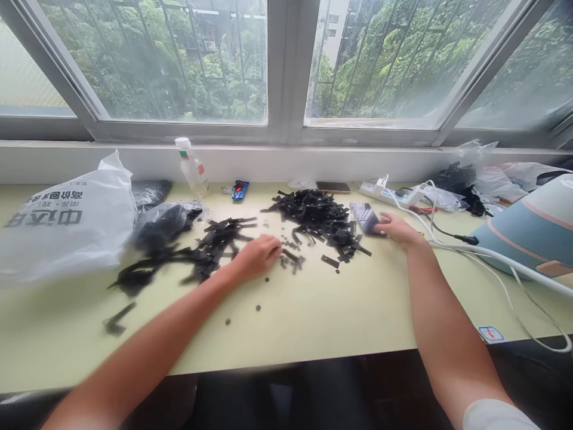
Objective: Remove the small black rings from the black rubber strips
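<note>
My left hand (258,257) rests on the table with its fingers curled together; whatever lies between them is hidden. Beside its fingertips are a short black strip (292,255) and several small round black snap-like pieces (290,243). My right hand (398,229) grips the right edge of a flat phone-like thing (369,218), its screen greyish and partly blurred out. A large heap of black strips (313,210) lies between my hands, and a second pile of black strips (212,248) spreads left of my left hand.
A white plastic bag (76,221), a dark-filled bag (163,224) and a clear bottle (193,167) stand left. A blue packet (240,190) and dark phone (333,187) lie at the back. On the right are a power strip (378,191), white cables and a blue-white appliance (532,227).
</note>
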A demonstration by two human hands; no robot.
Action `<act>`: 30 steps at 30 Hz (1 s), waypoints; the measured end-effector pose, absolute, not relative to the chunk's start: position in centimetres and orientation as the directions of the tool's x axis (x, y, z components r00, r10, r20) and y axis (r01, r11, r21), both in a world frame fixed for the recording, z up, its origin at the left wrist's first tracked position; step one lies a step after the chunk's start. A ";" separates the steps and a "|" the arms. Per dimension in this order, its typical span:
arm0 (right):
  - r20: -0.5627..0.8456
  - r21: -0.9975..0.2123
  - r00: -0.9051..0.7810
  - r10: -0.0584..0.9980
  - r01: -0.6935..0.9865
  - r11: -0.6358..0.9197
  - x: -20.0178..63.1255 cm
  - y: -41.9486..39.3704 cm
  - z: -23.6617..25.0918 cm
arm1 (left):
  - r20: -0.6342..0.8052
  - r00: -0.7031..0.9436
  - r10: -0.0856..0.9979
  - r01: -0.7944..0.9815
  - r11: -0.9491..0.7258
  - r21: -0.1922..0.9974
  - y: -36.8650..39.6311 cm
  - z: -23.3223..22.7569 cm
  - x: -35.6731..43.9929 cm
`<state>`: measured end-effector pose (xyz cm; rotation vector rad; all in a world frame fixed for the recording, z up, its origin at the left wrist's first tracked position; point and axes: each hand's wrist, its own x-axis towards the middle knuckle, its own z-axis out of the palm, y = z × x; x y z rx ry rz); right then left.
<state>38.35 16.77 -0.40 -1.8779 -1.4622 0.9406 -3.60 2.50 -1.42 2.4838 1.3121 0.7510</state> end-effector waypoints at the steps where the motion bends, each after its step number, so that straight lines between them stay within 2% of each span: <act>1: -0.185 -0.788 0.152 0.971 0.567 -0.239 38.4 16.7 -0.3 | 0.328 0.467 0.821 0.701 -0.570 0.428 2.5 -1.4 -3.6; 11: -0.081 -0.792 0.283 0.956 0.564 -0.234 38.0 17.3 -1.5 | 0.330 0.468 0.820 0.698 -0.572 0.432 2.6 -1.5 -3.6; 15: -0.079 -0.782 0.260 0.962 0.583 -0.222 38.3 17.4 -1.6 | 0.332 0.470 0.818 0.695 -0.574 0.432 2.6 -1.5 -3.7; 20: 0.040 -0.733 0.259 0.965 0.664 -0.147 38.6 17.3 -1.5 | 0.329 0.470 0.819 0.698 -0.573 0.429 2.5 -1.4 -3.6; 24: 0.053 -0.695 0.251 0.966 0.704 -0.145 38.3 17.1 -1.2 | 0.332 0.471 0.817 0.698 -0.575 0.425 2.5 -1.4 -3.6; 30: 0.083 -0.745 0.166 0.983 0.665 -0.049 38.1 17.1 -1.2 | 0.336 0.470 0.816 0.697 -0.577 0.426 2.5 -1.5 -3.6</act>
